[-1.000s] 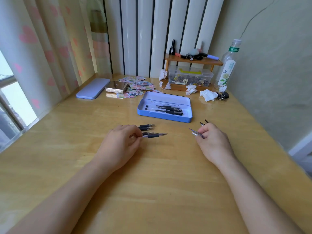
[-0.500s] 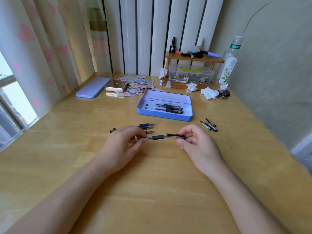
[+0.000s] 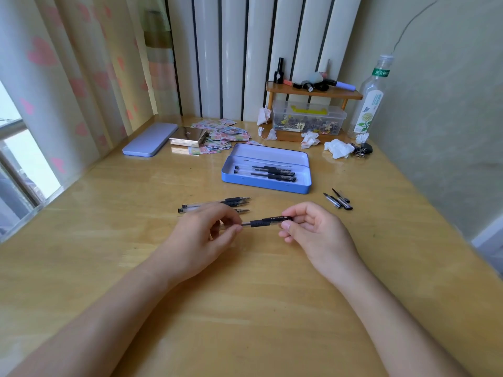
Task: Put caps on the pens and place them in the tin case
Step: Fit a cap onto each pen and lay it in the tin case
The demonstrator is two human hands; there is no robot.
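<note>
Head view: a black gel pen (image 3: pixel 258 222) is held level just above the middle of the tabletop (image 3: pixel 245 308). Its clear barrel is pinched between thumb and fingers of the left hand (image 3: pixel 206 235), while the cap (image 3: pixel 280 218) at its tip end is clamped by the fingertips of the right hand (image 3: pixel 313 229). The cap appears to be on or nearly seated, so the capping step is judged almost done. Three uncapped pens (image 3: pixel 217 204) lie just beyond the left hand; two loose caps (image 3: pixel 339 200) lie toward the right edge. The open blue tin case (image 3: pixel 268 185), set toward the far edge, already holds capped pens (image 3: pixel 268 172). Next, a firm push home is called for, then a reach forward to lay the pen in the case.
</note>
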